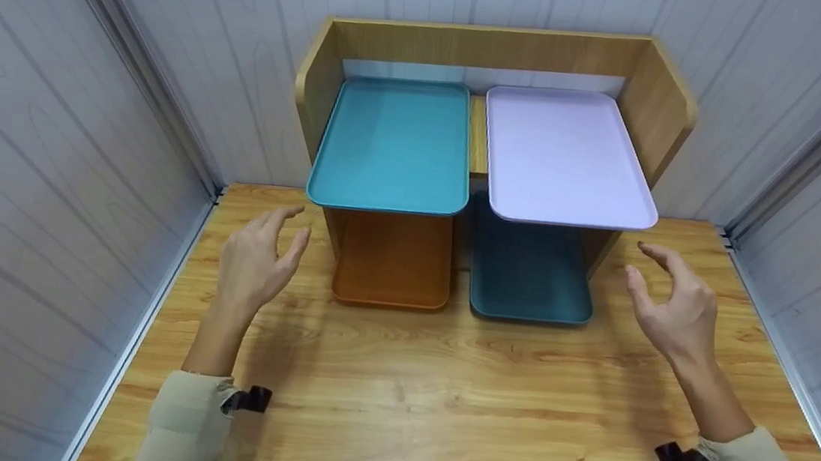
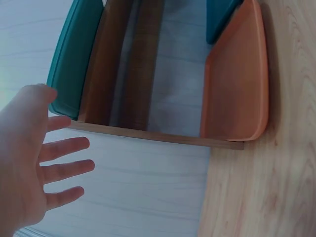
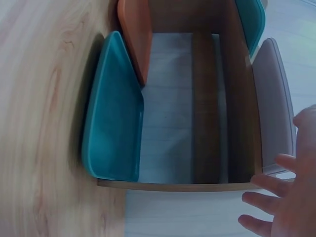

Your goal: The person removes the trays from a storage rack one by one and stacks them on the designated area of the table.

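A wooden table (image 1: 439, 399) carries a shelf (image 1: 657, 96), orange tray (image 1: 392, 263) and dark teal tray (image 1: 530, 280).

Turquoise tray (image 1: 392, 146) and pale lilac tray (image 1: 564, 159) on top of a light oak-grain shelf (image 1: 664, 97); burnt orange tray (image 1: 392, 263) and dark teal tray (image 1: 530, 276) beneath. Honey-coloured tabletop (image 1: 439, 399) with wavy wood grain. White panelled walls (image 1: 53, 113) with faint grey lines. Beige sleeves (image 1: 185, 423), black straps (image 1: 249, 399) at both wrists. Left hand (image 1: 253, 260) and right hand (image 1: 674, 305) bare
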